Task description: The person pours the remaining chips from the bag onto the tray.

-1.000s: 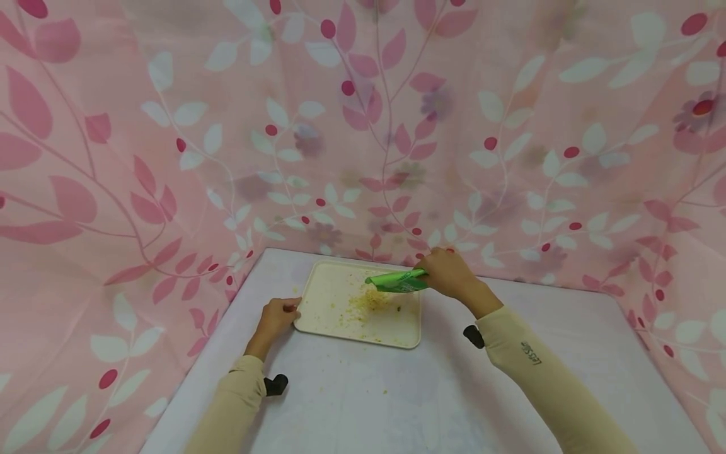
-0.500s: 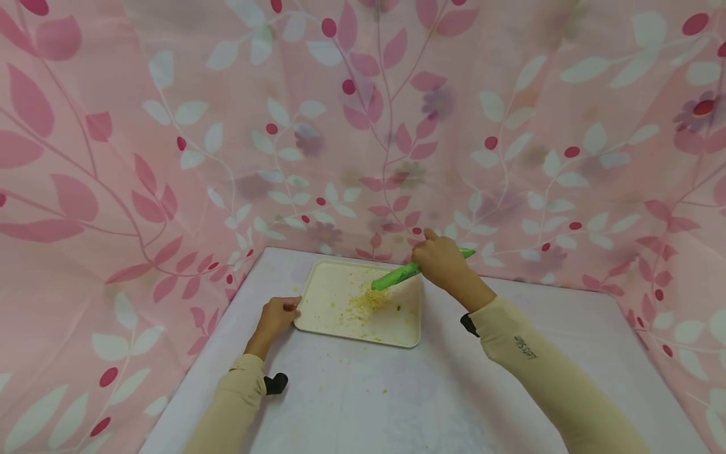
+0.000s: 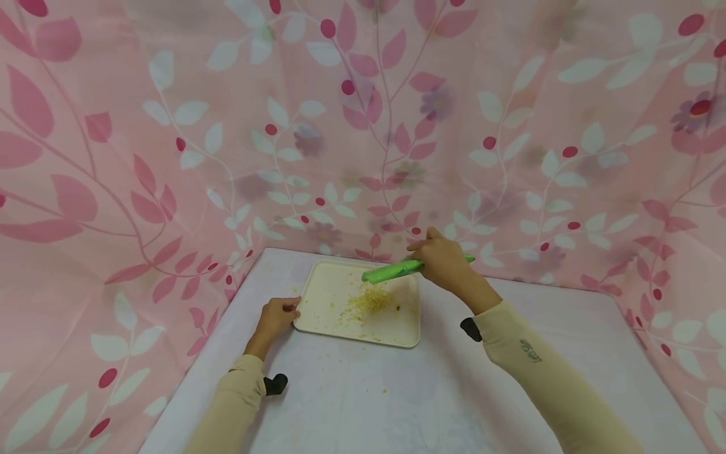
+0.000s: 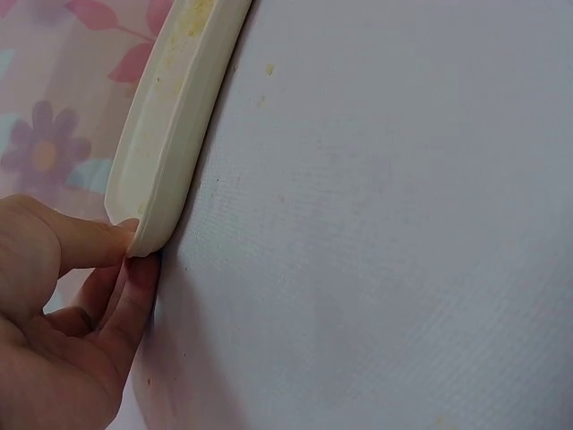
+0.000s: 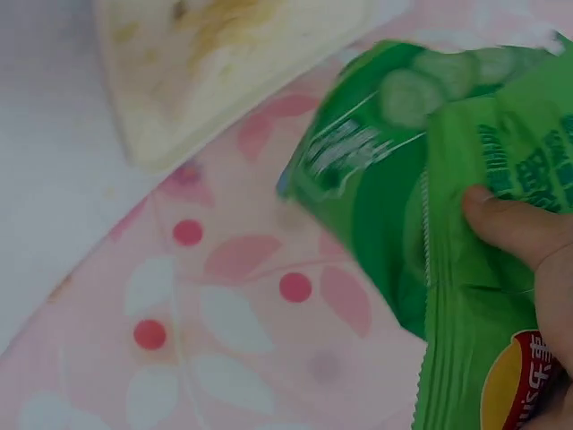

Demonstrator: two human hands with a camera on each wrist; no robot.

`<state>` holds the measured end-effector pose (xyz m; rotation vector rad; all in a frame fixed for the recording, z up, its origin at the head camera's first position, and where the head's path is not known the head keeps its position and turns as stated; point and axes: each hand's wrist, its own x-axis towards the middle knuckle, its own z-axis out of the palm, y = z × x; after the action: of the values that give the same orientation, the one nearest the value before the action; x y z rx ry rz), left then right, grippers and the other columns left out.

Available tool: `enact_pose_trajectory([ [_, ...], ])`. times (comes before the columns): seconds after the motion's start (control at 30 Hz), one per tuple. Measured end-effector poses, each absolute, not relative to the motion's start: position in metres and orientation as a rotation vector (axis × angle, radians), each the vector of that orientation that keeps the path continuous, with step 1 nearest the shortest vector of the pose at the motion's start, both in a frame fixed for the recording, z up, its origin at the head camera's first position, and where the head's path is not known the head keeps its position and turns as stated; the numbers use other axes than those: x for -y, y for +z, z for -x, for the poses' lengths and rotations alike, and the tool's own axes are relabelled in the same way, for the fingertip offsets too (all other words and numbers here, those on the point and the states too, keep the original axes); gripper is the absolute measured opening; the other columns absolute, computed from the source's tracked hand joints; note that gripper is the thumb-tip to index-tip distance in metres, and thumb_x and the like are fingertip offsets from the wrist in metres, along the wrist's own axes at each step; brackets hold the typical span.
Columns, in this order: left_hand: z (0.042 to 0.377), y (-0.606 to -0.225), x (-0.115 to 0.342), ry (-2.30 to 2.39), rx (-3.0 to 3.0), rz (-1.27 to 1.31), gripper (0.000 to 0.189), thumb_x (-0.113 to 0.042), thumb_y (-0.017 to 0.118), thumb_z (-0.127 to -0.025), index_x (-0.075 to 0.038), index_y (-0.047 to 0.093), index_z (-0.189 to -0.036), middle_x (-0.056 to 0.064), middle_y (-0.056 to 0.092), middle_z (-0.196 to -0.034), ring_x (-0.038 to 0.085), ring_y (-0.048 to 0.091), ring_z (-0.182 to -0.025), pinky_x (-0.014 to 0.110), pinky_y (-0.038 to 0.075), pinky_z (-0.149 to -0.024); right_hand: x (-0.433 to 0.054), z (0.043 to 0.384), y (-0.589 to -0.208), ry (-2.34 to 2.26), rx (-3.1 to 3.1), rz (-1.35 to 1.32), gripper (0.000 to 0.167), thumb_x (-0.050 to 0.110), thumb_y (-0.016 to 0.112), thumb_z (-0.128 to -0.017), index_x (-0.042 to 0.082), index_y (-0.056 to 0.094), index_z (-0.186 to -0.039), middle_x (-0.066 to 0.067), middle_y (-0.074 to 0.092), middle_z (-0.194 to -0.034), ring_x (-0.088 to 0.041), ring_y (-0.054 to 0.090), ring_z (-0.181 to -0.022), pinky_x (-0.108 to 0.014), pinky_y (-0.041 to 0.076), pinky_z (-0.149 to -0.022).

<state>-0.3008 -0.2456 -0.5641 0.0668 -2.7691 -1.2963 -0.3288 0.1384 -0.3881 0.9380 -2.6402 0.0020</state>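
Observation:
My left hand [image 3: 276, 316] pinches the left rim of a cream rectangular tray [image 3: 320, 309], thumb above and fingers below, as the left wrist view shows. On the tray lies a heap of yellow crumbs [image 3: 374, 300], with a small dark bit to its right. Above the tray's far right part, my right hand [image 3: 445, 261] grips a green chip bag [image 5: 367, 170] tilted with one end over the crumbs. Cucumber slices and a red-and-yellow logo are printed on the bag. In the right wrist view the thumb lies across its crumpled side.
The tray stands on a white-covered table [image 3: 363, 403], where a few stray crumbs [image 3: 384, 391] are scattered in front of it. A pink floral curtain [image 3: 363, 157] hangs close behind the table and along both sides.
The chip bag was first seen broad side on, then turned narrow, with its end dipping to the crumbs. Now that end has risen and shifted slightly left. My left hand has stayed put.

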Motion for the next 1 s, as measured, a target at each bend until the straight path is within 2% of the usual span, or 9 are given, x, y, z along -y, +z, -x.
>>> enact_pose_trajectory([
  [0.03,0.301,-0.564,0.246,-1.299,2.767,-0.066,0.039,0.004,0.071,-0.081,0.000,0.068,-0.120,0.014,0.071,-0.093,0.025,0.061,-0.088,0.030,0.047,-0.071,-0.139,0.329,-0.388,0.025,2.629,-0.934,0.023,0.004,0.076,-0.080,0.023,0.081,-0.091,0.004,0.072,-0.110,-0.020,0.045,-0.082,-0.034,0.051,-0.053],
  [0.13,0.301,-0.563,0.245,-1.304,2.764,-0.073,0.039,0.004,0.070,-0.081,0.000,0.068,-0.119,0.014,0.071,-0.094,0.025,0.061,-0.089,0.030,0.047,-0.072,-0.141,0.331,-0.394,0.079,2.631,-0.915,0.021,0.003,0.076,-0.079,0.022,0.080,-0.088,0.005,0.073,-0.089,-0.018,0.043,-0.077,-0.032,0.049,-0.053],
  [0.23,0.301,-0.562,0.244,-1.306,2.770,-0.085,0.039,0.003,0.070,-0.081,0.000,0.068,-0.120,0.014,0.071,-0.093,0.023,0.061,-0.087,0.029,0.047,-0.071,-0.144,0.334,-0.404,0.121,2.625,-0.897,0.020,0.002,0.076,-0.078,0.021,0.079,-0.084,0.005,0.065,-0.069,-0.018,0.041,-0.071,-0.032,0.047,-0.053],
  [0.37,0.300,-0.561,0.243,-1.313,2.777,-0.088,0.039,0.003,0.071,-0.081,0.000,0.068,-0.120,0.013,0.071,-0.092,0.022,0.060,-0.086,0.028,0.046,-0.070,-0.149,0.334,-0.410,0.265,2.644,-0.861,0.019,0.005,0.079,-0.077,0.017,0.081,-0.091,0.000,0.057,-0.071,-0.018,0.043,-0.070,-0.034,0.047,-0.055],
  [0.63,0.299,-0.562,0.245,-1.293,2.787,-0.084,0.039,0.003,0.071,-0.081,0.000,0.068,-0.120,0.013,0.070,-0.092,0.022,0.060,-0.085,0.030,0.047,-0.070,-0.157,0.336,-0.423,0.193,2.707,-0.854,0.020,0.002,0.074,-0.079,0.019,0.081,-0.088,0.001,0.054,-0.070,-0.019,0.046,-0.073,-0.034,0.044,-0.056],
  [0.77,0.299,-0.559,0.243,-1.312,2.774,-0.083,0.039,0.003,0.070,-0.081,0.000,0.068,-0.120,0.014,0.070,-0.093,0.023,0.060,-0.086,0.030,0.047,-0.071,-0.158,0.335,-0.421,0.246,2.624,-0.899,0.018,0.005,0.080,-0.075,0.015,0.081,-0.089,-0.001,0.056,-0.071,-0.020,0.048,-0.073,-0.038,0.046,-0.064],
  [0.93,0.299,-0.558,0.242,-1.303,2.774,-0.080,0.039,0.003,0.070,-0.081,0.000,0.068,-0.120,0.014,0.071,-0.094,0.022,0.060,-0.087,0.029,0.046,-0.072,-0.161,0.339,-0.420,0.062,2.687,-0.934,0.018,0.005,0.078,-0.076,0.021,0.081,-0.084,0.004,0.058,-0.067,-0.019,0.046,-0.075,-0.038,0.046,-0.066],
  [1.0,0.299,-0.558,0.243,-1.297,2.778,-0.082,0.038,0.003,0.070,-0.082,0.001,0.068,-0.120,0.014,0.071,-0.094,0.022,0.060,-0.086,0.029,0.046,-0.071,-0.161,0.339,-0.418,0.060,2.705,-0.932,0.021,0.003,0.077,-0.077,0.022,0.081,-0.085,0.004,0.056,-0.068,-0.018,0.044,-0.075,-0.034,0.046,-0.062],
])
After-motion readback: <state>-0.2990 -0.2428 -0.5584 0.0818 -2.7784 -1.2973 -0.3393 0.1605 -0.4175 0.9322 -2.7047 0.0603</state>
